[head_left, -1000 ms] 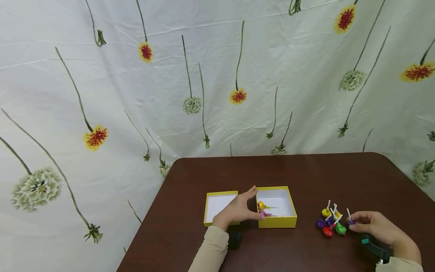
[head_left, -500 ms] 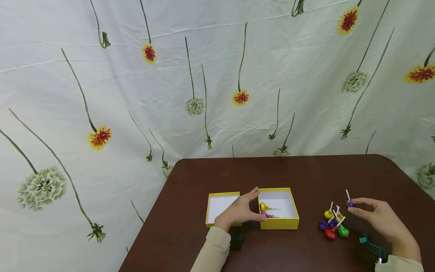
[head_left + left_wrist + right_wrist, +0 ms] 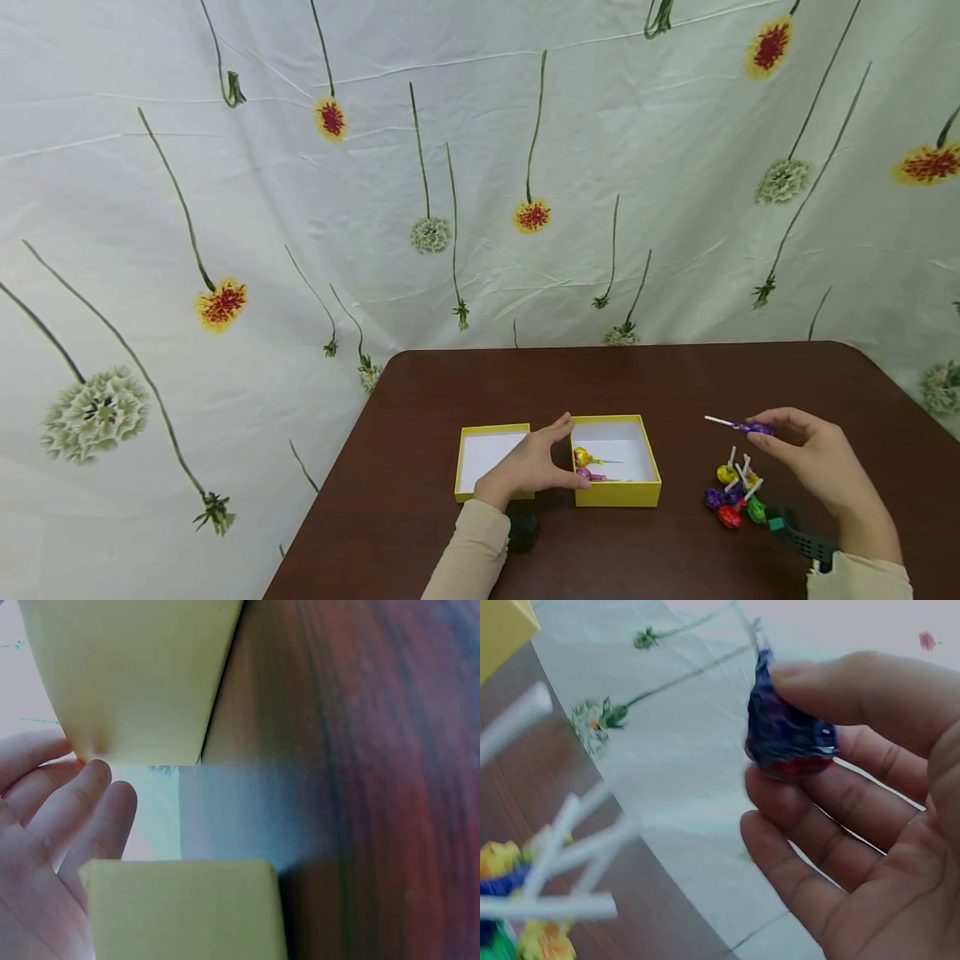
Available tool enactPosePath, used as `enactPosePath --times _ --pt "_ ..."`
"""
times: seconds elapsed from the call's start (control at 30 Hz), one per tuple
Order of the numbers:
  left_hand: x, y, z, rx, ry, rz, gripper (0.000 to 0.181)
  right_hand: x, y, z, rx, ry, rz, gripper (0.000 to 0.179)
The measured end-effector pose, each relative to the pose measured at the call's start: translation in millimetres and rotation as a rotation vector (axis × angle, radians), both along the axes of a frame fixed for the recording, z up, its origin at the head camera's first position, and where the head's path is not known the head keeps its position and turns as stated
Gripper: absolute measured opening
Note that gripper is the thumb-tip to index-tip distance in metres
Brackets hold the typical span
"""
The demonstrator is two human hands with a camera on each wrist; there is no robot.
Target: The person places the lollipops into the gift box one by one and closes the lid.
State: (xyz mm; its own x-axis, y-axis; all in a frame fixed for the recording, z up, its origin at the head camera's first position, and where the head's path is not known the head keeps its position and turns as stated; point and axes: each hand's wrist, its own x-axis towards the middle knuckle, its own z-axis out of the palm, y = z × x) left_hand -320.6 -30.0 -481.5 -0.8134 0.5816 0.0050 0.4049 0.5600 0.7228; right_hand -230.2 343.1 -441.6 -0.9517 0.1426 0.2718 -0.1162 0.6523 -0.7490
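My right hand (image 3: 813, 458) pinches a purple-wrapped lollipop (image 3: 759, 429) by its candy head, above the table. Its white stick points left. In the right wrist view, thumb and fingertips hold the dark purple wrapper (image 3: 787, 735). My left hand (image 3: 525, 462) spans the left side of a yellow box (image 3: 618, 495), thumb at the front corner and a finger at the back one. Inside the white-lined box lie a yellow lollipop (image 3: 585, 456) and a pink lollipop (image 3: 588, 474). In the left wrist view, fingertips (image 3: 96, 771) sit right at the edge of the box wall (image 3: 142, 682).
Several lollipops (image 3: 731, 496) in yellow, purple, red and green wrappers lie piled right of the box. The shallow yellow lid (image 3: 487, 454) lies left of it, partly behind my left hand. A flowered cloth (image 3: 480, 250) hangs behind the dark brown table (image 3: 690, 379).
My right hand has lifted the purple lollipop from beside the pile and moved it up and slightly left. The stick has turned from upright to pointing left. My left hand stays at the box.
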Motion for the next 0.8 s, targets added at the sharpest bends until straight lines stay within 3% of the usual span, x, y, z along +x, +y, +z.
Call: enactPosePath --times 0.33,0.57,0.8 --pt "-1.6 -0.2 0.0 0.004 -0.002 -0.003 0.096 -12.2 -30 10.3 0.033 0.128 0.061 0.035" --pt "-3.0 -0.6 0.1 0.015 0.004 -0.011 0.096 -20.4 -62 17.2 0.015 0.089 0.035 0.03" --pt "-4.0 0.6 -2.3 0.005 0.01 -0.015 0.097 -30.5 -89 17.5 0.005 0.107 0.049 0.026"
